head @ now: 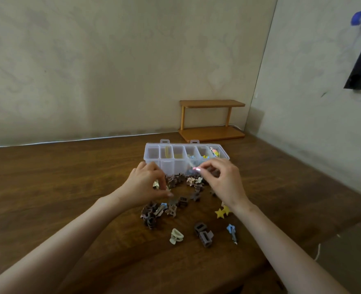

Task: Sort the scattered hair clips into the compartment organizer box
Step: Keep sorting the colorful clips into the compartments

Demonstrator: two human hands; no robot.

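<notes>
Hair clips (150, 215) lie scattered on the wooden table (69, 177), most of them brown and in small heaps. They are between the person and the organizer box (152, 152), which stands open just behind them. Some compartments of the box hold yellow, blue and mixed coloured clips; the leftmost one looks empty.

The two hands are apart. The right hand (224, 183) pinches a small pink clip (196, 169) between thumb and fingertips, above the near wall of the box. This clip is blurred and its shape cannot be told. The left hand (145, 183) has its fingers curled down on the heap beside the box and seems to pinch a pale clip (155, 184).

The compartments are narrow and their walls thin. If the pink clip is released from this height, it could fall into the neighbour compartment, or hit the rim and come back to the table. The box looks light, so a knuckle pressing on its near wall could slide it away. The brown clips in the heap touch each other, so the left hand may lift two together and drop the second. The right forearm passes just over the yellow star clips (219, 213) and could sweep them aside.
</notes>
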